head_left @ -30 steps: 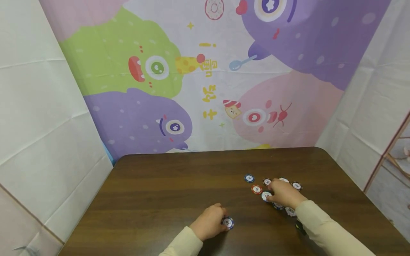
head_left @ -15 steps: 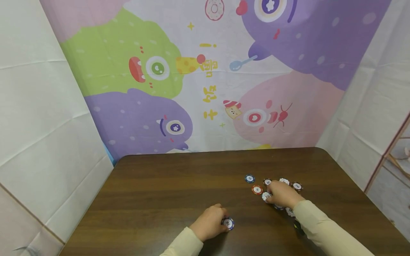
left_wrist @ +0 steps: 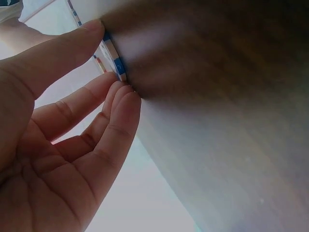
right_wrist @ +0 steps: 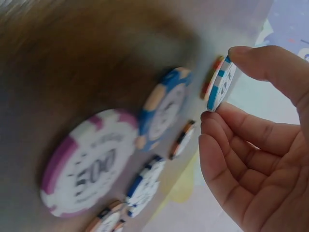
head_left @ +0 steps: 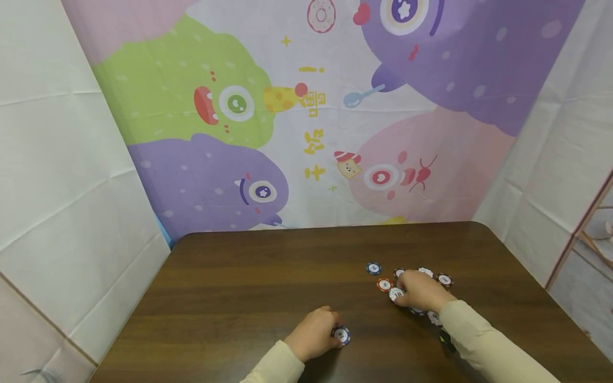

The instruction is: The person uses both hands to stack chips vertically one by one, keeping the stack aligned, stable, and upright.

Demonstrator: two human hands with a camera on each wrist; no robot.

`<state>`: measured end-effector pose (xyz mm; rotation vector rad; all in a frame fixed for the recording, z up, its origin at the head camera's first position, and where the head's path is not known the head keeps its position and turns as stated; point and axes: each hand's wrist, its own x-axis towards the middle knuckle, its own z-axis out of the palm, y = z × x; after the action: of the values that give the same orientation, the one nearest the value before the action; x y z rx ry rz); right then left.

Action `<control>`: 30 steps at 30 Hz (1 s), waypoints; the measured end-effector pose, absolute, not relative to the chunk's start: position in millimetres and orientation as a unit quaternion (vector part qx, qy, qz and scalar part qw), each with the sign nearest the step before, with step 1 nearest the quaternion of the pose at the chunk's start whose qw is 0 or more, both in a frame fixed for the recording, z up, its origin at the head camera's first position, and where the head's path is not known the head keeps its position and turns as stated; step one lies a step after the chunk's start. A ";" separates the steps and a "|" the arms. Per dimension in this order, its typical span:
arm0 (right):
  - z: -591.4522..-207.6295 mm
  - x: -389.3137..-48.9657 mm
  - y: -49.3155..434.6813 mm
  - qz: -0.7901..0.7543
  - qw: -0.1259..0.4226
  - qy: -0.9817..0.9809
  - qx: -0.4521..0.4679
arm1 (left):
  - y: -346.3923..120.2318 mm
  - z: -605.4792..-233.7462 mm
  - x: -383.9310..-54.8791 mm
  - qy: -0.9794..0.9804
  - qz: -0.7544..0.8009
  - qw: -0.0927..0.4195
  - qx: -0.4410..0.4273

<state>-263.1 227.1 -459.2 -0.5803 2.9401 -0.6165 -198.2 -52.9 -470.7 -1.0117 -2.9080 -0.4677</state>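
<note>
My left hand pinches a blue-and-white poker chip at the near middle of the table. In the left wrist view, thumb and fingertips grip that chip's rim close to the wood. Farther right, my right hand pinches a white poker chip with a teal-striped edge between thumb and fingers. A red chip lies just beyond it to the left, and a blue chip farther back. Part of a dark brown chip shows behind the right fingers.
Around the right hand lie more chips: a white one, a brown one, a purple-and-white 500 and a blue-and-orange one. The brown wooden table meets a cartoon-printed cloth behind. A dark object shows beside the right sleeve.
The right hand has drawn the white teal-edged chip slightly left, near the red chip. The left hand and its chip stay in place.
</note>
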 end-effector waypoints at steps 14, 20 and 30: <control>-447.0 -252.3 205.2 -0.183 -0.027 0.941 -0.284 | -51.5 -471.8 -200.3 -0.935 -0.146 0.000 -0.324; -447.9 -245.7 193.1 -0.202 -0.020 0.930 -0.307 | -52.1 -470.9 -200.1 -0.934 -0.140 0.000 -0.328; -448.0 -233.5 170.9 -0.221 0.003 0.912 -0.345 | -55.6 -472.7 -200.4 -0.932 -0.153 -0.002 -0.329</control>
<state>-233.5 170.9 -448.0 -1.0811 2.8604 -0.6934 -200.4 -55.6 -472.7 -1.0362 -2.9301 -0.4808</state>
